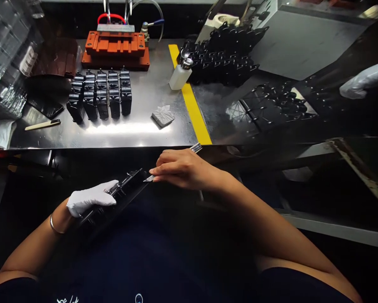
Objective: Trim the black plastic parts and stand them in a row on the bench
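My left hand (92, 198), in a white glove, is closed around a long black molded plastic part (126, 183). The part is held tilted over my lap, below the bench's front edge, and has small pegs along it. My bare right hand (182, 168) pinches a utility knife (149, 179) near its blade. The blade points left, close to the upper right end of the plastic part; whether it touches is unclear. The knife's back end sticks out behind my right hand, by the bench edge.
On the metal bench (138, 134) stand rows of black parts (102, 94), an orange fixture (115, 48), a white pump bottle (180, 75), a folded wipe (163, 115) and a pen (43, 124). Beyond yellow tape (195, 111) are piled black parts (220, 59) and another person's gloved hand (355, 86).
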Demonstrator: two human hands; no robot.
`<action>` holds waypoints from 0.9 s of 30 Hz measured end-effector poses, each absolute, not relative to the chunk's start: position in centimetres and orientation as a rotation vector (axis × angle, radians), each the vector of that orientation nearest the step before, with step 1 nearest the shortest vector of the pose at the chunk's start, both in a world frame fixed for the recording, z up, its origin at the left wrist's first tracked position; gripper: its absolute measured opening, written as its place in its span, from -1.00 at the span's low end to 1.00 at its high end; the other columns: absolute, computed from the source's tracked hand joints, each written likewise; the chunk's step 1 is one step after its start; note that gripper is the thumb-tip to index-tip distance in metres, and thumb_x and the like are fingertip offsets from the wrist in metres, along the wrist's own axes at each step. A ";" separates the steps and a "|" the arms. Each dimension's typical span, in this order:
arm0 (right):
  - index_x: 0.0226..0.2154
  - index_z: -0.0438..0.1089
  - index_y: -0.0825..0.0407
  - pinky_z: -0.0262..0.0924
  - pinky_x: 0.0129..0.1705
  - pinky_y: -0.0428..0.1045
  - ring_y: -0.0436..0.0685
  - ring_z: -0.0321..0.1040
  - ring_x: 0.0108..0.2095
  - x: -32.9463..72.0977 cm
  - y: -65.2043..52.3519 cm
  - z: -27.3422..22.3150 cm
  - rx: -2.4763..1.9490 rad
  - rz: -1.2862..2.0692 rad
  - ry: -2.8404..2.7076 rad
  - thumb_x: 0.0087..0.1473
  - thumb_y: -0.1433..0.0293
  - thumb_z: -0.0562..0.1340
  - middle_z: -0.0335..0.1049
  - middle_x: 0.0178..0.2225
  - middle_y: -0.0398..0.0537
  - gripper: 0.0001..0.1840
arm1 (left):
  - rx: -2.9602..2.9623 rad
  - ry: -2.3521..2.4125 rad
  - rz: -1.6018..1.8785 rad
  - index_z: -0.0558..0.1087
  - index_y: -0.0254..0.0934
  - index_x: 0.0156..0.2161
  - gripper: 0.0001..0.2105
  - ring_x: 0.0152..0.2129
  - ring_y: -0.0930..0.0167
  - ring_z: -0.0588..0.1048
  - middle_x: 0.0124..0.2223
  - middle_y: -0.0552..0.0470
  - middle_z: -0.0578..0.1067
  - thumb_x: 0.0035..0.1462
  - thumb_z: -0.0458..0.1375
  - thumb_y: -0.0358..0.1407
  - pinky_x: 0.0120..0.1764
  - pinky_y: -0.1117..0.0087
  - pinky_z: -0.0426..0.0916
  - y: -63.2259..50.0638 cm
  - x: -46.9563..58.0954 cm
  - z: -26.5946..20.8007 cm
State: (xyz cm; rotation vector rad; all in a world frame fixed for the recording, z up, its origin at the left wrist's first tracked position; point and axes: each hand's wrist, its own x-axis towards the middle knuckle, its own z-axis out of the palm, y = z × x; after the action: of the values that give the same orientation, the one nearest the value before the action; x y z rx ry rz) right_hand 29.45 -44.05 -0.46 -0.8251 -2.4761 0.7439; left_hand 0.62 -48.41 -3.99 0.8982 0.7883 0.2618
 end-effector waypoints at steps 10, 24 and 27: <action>-0.35 0.55 -0.02 0.30 -0.45 -0.07 0.00 0.39 -0.49 26.9 -45.0 -4.3 -1.005 0.905 -1.719 0.10 0.19 0.27 0.47 -0.46 -0.10 -0.77 | 0.602 0.652 0.268 0.39 -0.30 -0.03 -0.43 -0.54 0.45 0.33 -0.36 0.01 0.39 -0.11 0.24 0.02 -0.50 0.43 0.21 -49.7 2.0 -5.1; -0.32 0.52 0.09 0.37 -0.35 -0.11 0.07 0.51 -0.41 25.2 -47.8 -4.4 -1.204 0.410 -1.973 0.21 0.42 0.14 0.56 -0.41 -0.01 -0.77 | 1.001 0.962 0.393 0.33 -0.30 -0.09 -0.48 -0.23 0.30 0.33 -0.17 -0.02 0.37 -0.10 0.28 -0.02 -0.18 0.24 0.29 -49.5 3.3 -5.1; -0.34 0.50 0.09 0.25 -0.51 -0.12 0.00 0.39 -0.58 25.7 -47.9 -4.2 -1.183 0.417 -2.065 0.23 0.37 0.11 0.46 -0.57 -0.09 -0.73 | 1.045 0.964 0.410 0.37 -0.31 -0.10 -0.51 -0.19 0.26 0.38 -0.15 -0.06 0.42 -0.02 0.21 0.03 -0.14 0.20 0.32 -49.5 3.4 -5.4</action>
State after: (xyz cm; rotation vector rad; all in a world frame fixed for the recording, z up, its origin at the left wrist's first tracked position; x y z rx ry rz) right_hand 25.70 -47.87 -4.19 -1.1825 -2.0653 0.4173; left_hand 3.44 -49.46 -5.36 1.0451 0.9635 0.4097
